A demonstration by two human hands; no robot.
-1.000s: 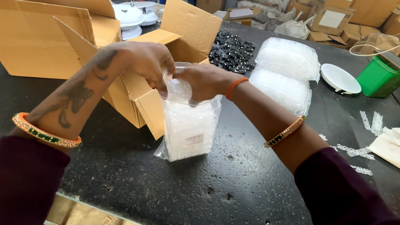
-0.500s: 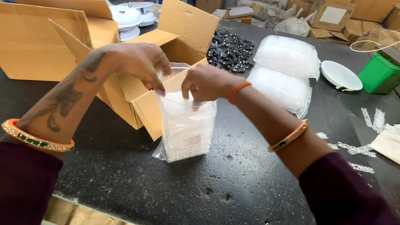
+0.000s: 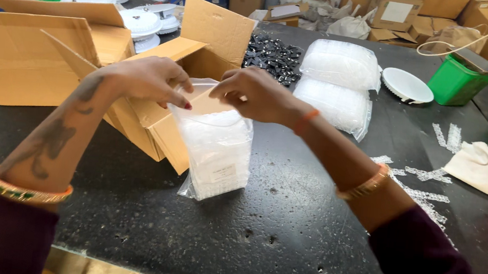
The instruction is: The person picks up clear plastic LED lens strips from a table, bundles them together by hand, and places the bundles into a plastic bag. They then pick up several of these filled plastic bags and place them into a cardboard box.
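A clear plastic bag (image 3: 217,149) filled with small white parts stands upright on the black table (image 3: 258,239). My left hand (image 3: 145,77) pinches the left side of the bag's top edge. My right hand (image 3: 254,93) pinches the right side of the same edge, and the two hands hold the mouth of the bag between them. The bag stands right in front of an open cardboard box (image 3: 85,56), whose front flap touches the bag's left side.
Two filled clear bags (image 3: 338,83) lie stacked behind my right hand, beside a pile of small black parts (image 3: 273,53). A white dish (image 3: 407,86), a green bin (image 3: 458,80), white strips (image 3: 429,193) and a cloth (image 3: 485,172) sit to the right.
Both hands have shifted slightly along the bag's top edge and moved a little apart. The bag stays upright in the same spot.
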